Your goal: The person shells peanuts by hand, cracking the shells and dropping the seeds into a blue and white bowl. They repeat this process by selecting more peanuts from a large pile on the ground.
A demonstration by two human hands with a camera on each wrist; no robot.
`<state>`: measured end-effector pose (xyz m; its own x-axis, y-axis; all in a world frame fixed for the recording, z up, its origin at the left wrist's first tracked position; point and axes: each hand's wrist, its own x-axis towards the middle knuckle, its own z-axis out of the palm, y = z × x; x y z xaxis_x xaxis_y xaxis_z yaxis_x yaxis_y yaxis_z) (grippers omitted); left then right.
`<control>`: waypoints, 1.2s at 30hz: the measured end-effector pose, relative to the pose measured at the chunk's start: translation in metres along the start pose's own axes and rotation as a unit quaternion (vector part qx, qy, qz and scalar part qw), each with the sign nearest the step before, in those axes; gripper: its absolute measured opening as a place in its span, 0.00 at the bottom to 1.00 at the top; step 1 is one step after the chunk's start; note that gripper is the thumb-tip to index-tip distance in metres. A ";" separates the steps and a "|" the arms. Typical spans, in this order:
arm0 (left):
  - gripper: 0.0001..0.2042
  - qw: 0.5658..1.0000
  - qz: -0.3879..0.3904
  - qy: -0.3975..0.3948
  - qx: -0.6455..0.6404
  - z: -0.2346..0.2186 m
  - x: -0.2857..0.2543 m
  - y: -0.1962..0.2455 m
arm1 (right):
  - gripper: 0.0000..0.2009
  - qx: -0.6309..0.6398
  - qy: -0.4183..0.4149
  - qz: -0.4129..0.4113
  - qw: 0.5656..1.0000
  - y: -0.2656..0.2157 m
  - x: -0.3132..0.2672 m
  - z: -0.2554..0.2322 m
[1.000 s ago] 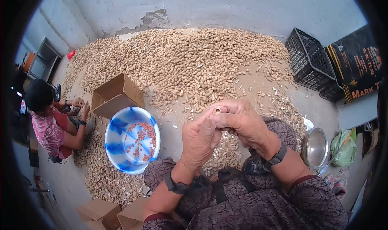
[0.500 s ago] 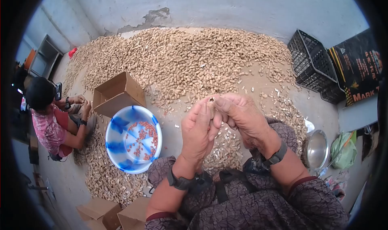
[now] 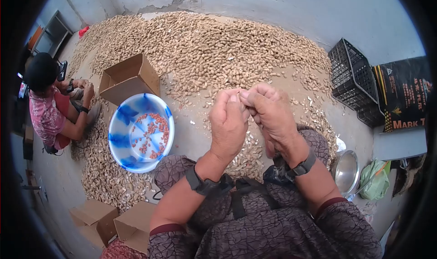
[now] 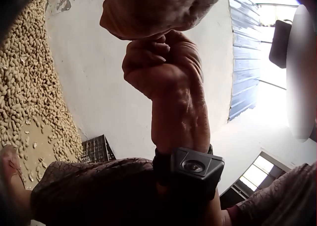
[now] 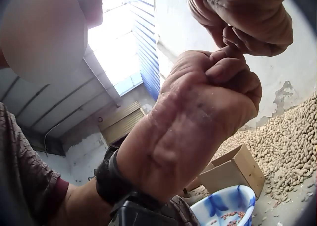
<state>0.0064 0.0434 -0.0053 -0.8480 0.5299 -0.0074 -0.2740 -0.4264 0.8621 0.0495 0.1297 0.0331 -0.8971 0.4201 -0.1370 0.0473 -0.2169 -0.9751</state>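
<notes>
At the centre of the head view the left hand [image 3: 229, 124] and right hand [image 3: 275, 117] meet at the fingertips. Both pinch a small peanut [image 3: 239, 94], mostly hidden by thumbs and fingers; whether it is shell or kernel I cannot tell. In the left wrist view the right hand [image 4: 173, 72] has its fingers curled below the left hand [image 4: 158, 10]. The right wrist view shows the left hand [image 5: 198, 107] curled, touching the right hand [image 5: 242, 18]. A blue and white basin [image 3: 119, 143] with reddish kernels [image 3: 157, 130] stands left of the hands.
A large heap of peanuts [image 3: 205, 49] lies along the wall. Around the basin are a cardboard box [image 3: 148, 79] and scattered shells [image 3: 107, 179]. Another person [image 3: 50, 108] crouches at the left. A black crate [image 3: 350, 76], metal bowl [image 3: 347, 170] and green bag [image 3: 375, 181] are at the right.
The head view has tilted, so the floor things sit higher at left. The peanut's open end, visible between the fingertips before, is now mostly covered, and the hands appear higher in view.
</notes>
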 end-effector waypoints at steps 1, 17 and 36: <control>0.09 1.000 0.001 0.001 -0.002 0.000 0.001 0.000 | 0.08 0.003 0.019 -0.004 1.000 0.003 0.001 0.002; 0.14 0.984 -0.133 -0.042 -0.112 -0.015 0.012 0.001 | 0.04 -0.060 -0.004 -0.112 0.992 0.011 -0.004 0.005; 0.14 0.968 -0.189 -0.127 -0.104 -0.022 0.008 0.009 | 0.08 -0.045 0.009 0.038 0.998 -0.020 -0.009 -0.017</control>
<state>-0.0131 0.0276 -0.0087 -0.5384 0.8283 -0.1549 -0.6504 -0.2916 0.7014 0.0636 0.1450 0.0505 -0.8813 0.4212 -0.2143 0.1555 -0.1698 -0.9731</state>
